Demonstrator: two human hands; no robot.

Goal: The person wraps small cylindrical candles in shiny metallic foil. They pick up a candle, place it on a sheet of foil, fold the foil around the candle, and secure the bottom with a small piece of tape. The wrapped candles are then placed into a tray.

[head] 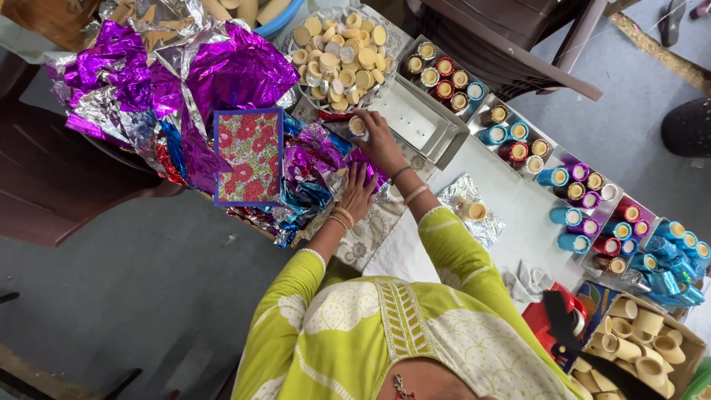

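Right hand (pixel 381 144) reaches forward over table (pixel 511 215), fingertips pinched on small foil-wrapped cup (pixel 358 125) just below bowl (pixel 311 100) heaped with same cups. Left hand (pixel 357 191) lies flat, fingers spread, pressing purple foil (pixel 326 159); it grips nothing. Metal tray (pixel 422 122) sits just right of my right hand. Floral card (pixel 249 156) lies on foil heap to left. One cup on silver foil sheet (pixel 472 211) near my right forearm. Rows of wrapped blue, red, purple cups run along far edge.
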